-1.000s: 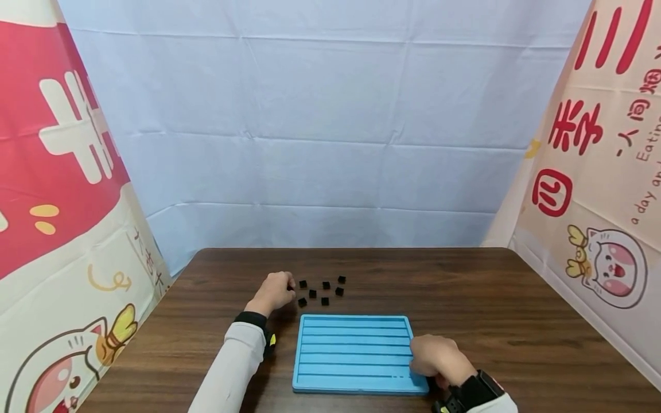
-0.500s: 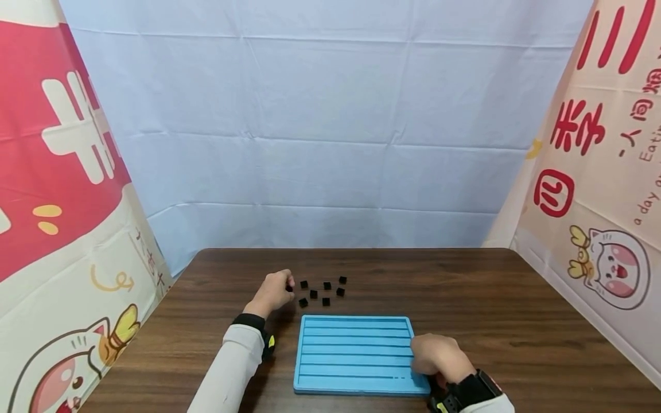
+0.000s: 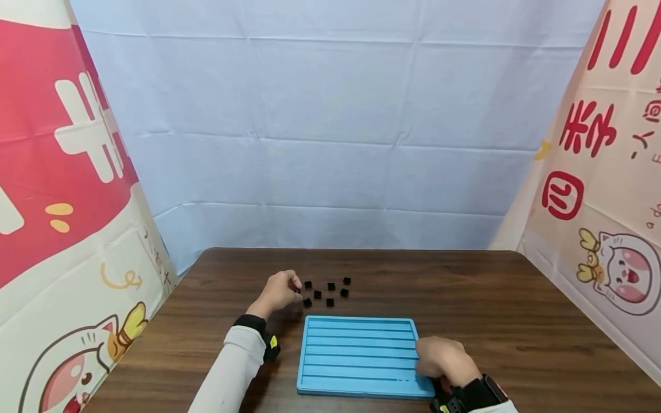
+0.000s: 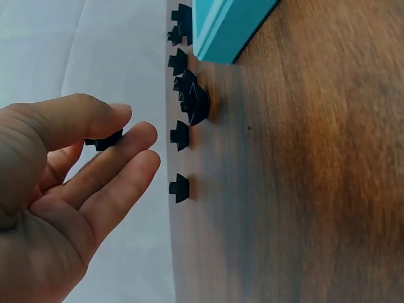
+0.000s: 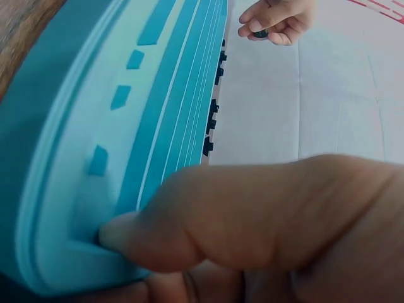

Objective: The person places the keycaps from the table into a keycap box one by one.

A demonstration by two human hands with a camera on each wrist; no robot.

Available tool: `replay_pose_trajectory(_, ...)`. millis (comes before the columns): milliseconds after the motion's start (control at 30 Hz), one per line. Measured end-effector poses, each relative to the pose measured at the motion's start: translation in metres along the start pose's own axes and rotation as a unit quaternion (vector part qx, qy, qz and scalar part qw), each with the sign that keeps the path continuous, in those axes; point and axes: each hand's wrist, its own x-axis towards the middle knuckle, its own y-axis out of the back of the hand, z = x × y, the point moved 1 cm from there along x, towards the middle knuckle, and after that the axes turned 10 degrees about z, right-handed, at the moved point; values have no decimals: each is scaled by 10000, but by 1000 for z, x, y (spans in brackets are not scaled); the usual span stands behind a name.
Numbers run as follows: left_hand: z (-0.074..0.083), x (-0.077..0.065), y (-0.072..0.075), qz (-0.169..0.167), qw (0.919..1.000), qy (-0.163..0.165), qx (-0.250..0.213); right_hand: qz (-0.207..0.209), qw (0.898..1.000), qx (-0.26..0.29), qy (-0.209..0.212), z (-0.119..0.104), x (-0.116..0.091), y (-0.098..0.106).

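My left hand, raised a little above the table at the left of the scattered pieces, pinches a small black piece between thumb and fingers. Much of that piece is hidden by the fingertips. Several similar small black pieces lie on the table behind the light blue ridged tray; from the side they look stepped, with a narrow stub. My right hand grips the tray's near right corner. In the right wrist view its thumb presses inside the rim, with other fingers below the edge, partly hidden.
The dark wooden table carries all of this. A pale blue cloth hangs behind its far edge, with printed cloths at the left and right. Short slots show along one ridge of the tray.
My left hand has shifted slightly right, closer to the pieces on the table, still pinching the black piece. The right hand stays on the tray corner. The head view has turned a little left.
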Motion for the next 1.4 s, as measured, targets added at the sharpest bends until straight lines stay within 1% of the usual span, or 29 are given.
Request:
replay_pose_trajectory(67, 1, 0, 0, -7, 9999, 35, -127, -45, 10000, 50, -20, 6, 8, -6)
replay_pose_trajectory(167, 2, 0, 1, -17, 9996, 98, -258, -74, 9999, 117, -86, 23, 28, -20)
replay_pose_trajectory(233, 1, -1, 1, -51, 9995, 112, -275, -74, 9998, 197, -73, 37, 42, -30)
replay_pose_trajectory(300, 1, -2, 1, -75, 9996, 131, -233, -78, 9996, 233, -105, 45, 50, -37)
replay_pose_trajectory(333, 1, -3, 1, -89, 9996, 142, -228, -89, 9996, 248, -101, 46, 51, -38)
replay_pose_trajectory(400, 2, -3, 1, -114, 9995, 131, -254, -98, 9996, 240, -96, 43, 48, -35)
replay_pose_trajectory(433, 2, -4, 1, -118, 9995, 144, -269, -115, 9996, 204, -147, 38, 44, -32)
replay_pose_trajectory(500, 1, -4, 0, -123, 9993, 157, -327, -100, 9996, 200, -188, 28, 34, -24)
replay_pose_trajectory(600, 1, -4, -1, -100, 9992, 138, -368, -41, 9996, 228, -136, 15, 13, -8)
replay_pose_trajectory(733, 2, -3, -3, -80, 9994, 120, -309, 22, 9995, 309, -31, 7, -4, 3)
replay_pose_trajectory(900, 0, -3, -4, -114, 9998, 54, -173, 22, 9992, 395, 22, 5, -6, 5)
replay_pose_trajectory(1100, 2, -3, -3, -113, 9997, -6, -221, 66, 9990, 450, 15, 6, -5, 7)
replay_pose_trajectory(1200, 3, -4, -4, -110, 9997, -102, -200, 74, 9991, 425, 19, 6, -4, 7)
replay_pose_trajectory(1300, 4, -6, -5, -216, 9994, -212, -161, 85, 9991, 420, 49, 7, -5, 6)
replay_pose_trajectory(1400, 5, -8, -6, -427, 9984, -307, -200, 81, 9991, 414, 57, 7, -7, 6)
